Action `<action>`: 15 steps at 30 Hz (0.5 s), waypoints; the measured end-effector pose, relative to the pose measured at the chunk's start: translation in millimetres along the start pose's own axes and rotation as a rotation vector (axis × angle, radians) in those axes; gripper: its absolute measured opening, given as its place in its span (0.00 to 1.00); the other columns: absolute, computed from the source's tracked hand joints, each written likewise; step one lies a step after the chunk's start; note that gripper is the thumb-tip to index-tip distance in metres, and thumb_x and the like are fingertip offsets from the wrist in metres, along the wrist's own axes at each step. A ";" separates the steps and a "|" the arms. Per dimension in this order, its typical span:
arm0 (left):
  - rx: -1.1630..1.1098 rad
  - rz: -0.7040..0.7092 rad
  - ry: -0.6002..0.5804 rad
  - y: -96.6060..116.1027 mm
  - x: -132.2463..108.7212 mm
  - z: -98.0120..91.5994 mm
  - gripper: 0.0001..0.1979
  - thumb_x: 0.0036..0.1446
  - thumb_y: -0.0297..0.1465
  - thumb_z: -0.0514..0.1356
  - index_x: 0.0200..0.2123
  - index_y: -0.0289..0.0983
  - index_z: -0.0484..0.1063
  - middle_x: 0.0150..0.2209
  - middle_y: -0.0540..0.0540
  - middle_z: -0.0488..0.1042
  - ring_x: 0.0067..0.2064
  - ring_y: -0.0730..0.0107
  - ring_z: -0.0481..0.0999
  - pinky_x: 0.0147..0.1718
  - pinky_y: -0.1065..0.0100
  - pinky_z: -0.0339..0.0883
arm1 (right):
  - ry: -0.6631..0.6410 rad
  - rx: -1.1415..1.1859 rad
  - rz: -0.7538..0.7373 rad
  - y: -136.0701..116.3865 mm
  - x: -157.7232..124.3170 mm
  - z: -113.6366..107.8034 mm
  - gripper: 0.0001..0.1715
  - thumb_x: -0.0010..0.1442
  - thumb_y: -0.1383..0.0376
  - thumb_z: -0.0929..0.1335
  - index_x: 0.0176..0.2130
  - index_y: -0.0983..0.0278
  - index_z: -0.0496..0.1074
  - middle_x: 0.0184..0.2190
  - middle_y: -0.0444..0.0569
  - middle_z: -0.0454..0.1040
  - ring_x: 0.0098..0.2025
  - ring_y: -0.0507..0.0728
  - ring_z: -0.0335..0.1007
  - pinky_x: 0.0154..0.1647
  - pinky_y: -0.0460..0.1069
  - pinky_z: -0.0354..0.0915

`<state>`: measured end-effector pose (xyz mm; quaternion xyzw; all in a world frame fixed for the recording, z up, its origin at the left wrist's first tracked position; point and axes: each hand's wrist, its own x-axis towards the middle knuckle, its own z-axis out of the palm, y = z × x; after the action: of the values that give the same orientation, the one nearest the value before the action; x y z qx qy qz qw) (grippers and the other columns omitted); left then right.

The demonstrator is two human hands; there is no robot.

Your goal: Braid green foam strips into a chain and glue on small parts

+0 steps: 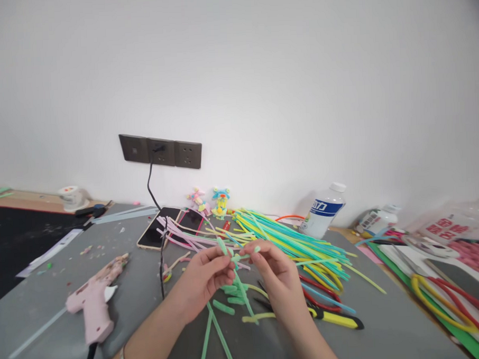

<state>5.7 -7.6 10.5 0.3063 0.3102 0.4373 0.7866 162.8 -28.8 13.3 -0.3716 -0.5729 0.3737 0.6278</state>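
Both hands meet over the middle of the grey mat, pinching a light green pipe cleaner (243,293). My left hand (206,279) grips its upper part between thumb and fingers. From the other side, my right hand (277,273) pinches a short bent end of it. One long green strand hangs down between the hands. Below lie several short green pipe cleaner pieces (223,307) and longer green strands (214,334). Yellow-and-black handled pliers (336,318) rest by my right wrist, partly hidden by it.
A pink glue gun (92,307) lies at left. Behind the hands are a phone (156,231), a heap of coloured pipe cleaners (293,240), two small figures (221,201) and a white bottle (322,213). Scissors (438,292) lie at right. A black cord (149,183) runs from the wall socket (161,151).
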 end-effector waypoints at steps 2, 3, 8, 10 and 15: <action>-0.023 0.013 0.028 1.2 0.1 0.5 0.14 0.41 0.32 0.74 0.27 0.32 0.74 0.25 0.49 0.75 0.24 0.79 0.73 0.26 0.78 0.71 | -0.025 0.014 -0.001 -0.7 0.0 0.6 0.08 0.63 0.60 0.68 0.34 0.61 0.75 0.34 0.50 0.76 0.36 0.56 0.72 0.37 0.48 0.69; -0.020 0.017 0.028 1.5 0.0 0.7 0.14 0.41 0.33 0.74 0.26 0.32 0.74 0.25 0.49 0.75 0.24 0.79 0.73 0.27 0.78 0.71 | -0.031 0.021 -0.005 -0.9 -0.1 0.8 0.08 0.63 0.61 0.68 0.34 0.61 0.75 0.34 0.50 0.76 0.35 0.56 0.72 0.37 0.48 0.69; 0.191 0.028 -0.049 -1.6 -0.2 -0.7 0.15 0.44 0.36 0.73 0.26 0.31 0.74 0.25 0.48 0.76 0.25 0.77 0.74 0.27 0.77 0.70 | -0.023 0.013 -0.080 0.0 -0.3 0.4 0.06 0.63 0.64 0.68 0.34 0.60 0.75 0.31 0.47 0.76 0.34 0.54 0.71 0.36 0.47 0.67; 0.296 0.017 -0.077 -3.2 -0.2 -2.5 0.15 0.45 0.38 0.72 0.26 0.31 0.76 0.25 0.47 0.77 0.26 0.76 0.75 0.27 0.76 0.69 | -0.061 0.002 -0.100 0.6 0.6 -0.1 0.06 0.63 0.65 0.68 0.33 0.60 0.76 0.30 0.47 0.75 0.35 0.54 0.70 0.37 0.47 0.66; 0.476 -0.066 -0.162 -2.2 -2.0 -6.5 0.14 0.48 0.39 0.69 0.25 0.32 0.77 0.25 0.46 0.78 0.27 0.74 0.75 0.27 0.74 0.67 | -0.169 0.029 -0.040 0.0 4.3 -3.3 0.05 0.61 0.65 0.69 0.33 0.59 0.77 0.35 0.49 0.75 0.41 0.57 0.71 0.41 0.49 0.66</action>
<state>1.0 -8.9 5.2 0.5068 0.3500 0.3001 0.7284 166.4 -25.0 15.0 -0.3183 -0.6258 0.3993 0.5897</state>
